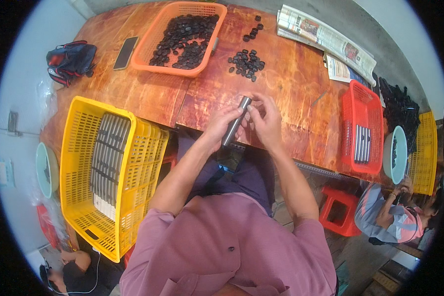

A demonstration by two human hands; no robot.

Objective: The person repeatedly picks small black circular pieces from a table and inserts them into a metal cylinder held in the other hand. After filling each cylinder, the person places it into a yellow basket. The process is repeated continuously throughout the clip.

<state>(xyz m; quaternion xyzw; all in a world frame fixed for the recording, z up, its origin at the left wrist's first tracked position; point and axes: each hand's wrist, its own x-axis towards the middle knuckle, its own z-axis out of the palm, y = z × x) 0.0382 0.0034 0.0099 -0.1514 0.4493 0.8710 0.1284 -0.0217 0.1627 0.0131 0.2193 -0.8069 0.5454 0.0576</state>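
My left hand (pixel 223 123) is wrapped round a dark metal tube (pixel 236 122), which slants over the table's near edge with its upper end pointing away from me. Bent fingers of my right hand (pixel 265 119) close in at the tube's upper right side; whether a small piece is between them is hidden. Beyond my hands lies a loose pile of small black caps (pixel 246 64), with several more in a short row farther back. An orange basket (pixel 196 73) at the far left holds many of the same black pieces.
A yellow crate (pixel 71 148) with stacked tubes stands at my left. On the right are a red basket (pixel 349 123) of tubes and a pale green bowl (pixel 402 143). A phone (pixel 126 53), a bag (pixel 71 61) and rolled newspapers (pixel 325 39) lie on the table. Other people sit nearby.
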